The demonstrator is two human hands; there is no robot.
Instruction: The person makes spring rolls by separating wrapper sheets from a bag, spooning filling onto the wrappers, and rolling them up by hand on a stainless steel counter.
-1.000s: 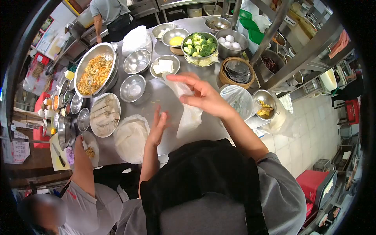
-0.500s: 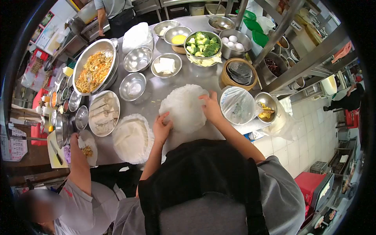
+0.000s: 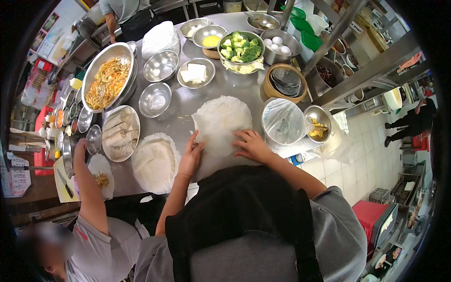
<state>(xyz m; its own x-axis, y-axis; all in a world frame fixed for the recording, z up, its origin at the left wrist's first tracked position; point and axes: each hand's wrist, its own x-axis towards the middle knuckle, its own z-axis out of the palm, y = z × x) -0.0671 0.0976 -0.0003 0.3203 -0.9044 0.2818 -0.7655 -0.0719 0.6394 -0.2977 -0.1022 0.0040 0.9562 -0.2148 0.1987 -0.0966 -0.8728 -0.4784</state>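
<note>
A thin, pale round wrapper sheet [image 3: 223, 115] lies on the steel table in front of me. My left hand [image 3: 191, 155] is at its lower left edge, fingers stretched out and apart. My right hand [image 3: 253, 146] rests by the lower right edge with its fingers spread. Whether either hand pinches the sheet's near edge I cannot make out. To the left of my left hand sits a stack of similar wrappers [image 3: 156, 165]. Beyond it, an oval plate [image 3: 136, 133] bears several pale rolls [image 3: 120, 133].
A bowl of shredded vegetables [image 3: 109, 82], broccoli [image 3: 242, 47], white blocks [image 3: 193, 74], eggs [image 3: 277, 46] and a bamboo steamer [image 3: 284, 82] stand around. A plastic-covered bowl [image 3: 283, 121] is right. At left, a co-worker's hand [image 3: 81, 149] is near a metal bowl [image 3: 94, 139].
My right hand has moved from the sheet's upper right to its lower right, nearer me. The sheet's near edge sits higher. The co-worker's hand has moved from the filled wrapper toward the bowls.
</note>
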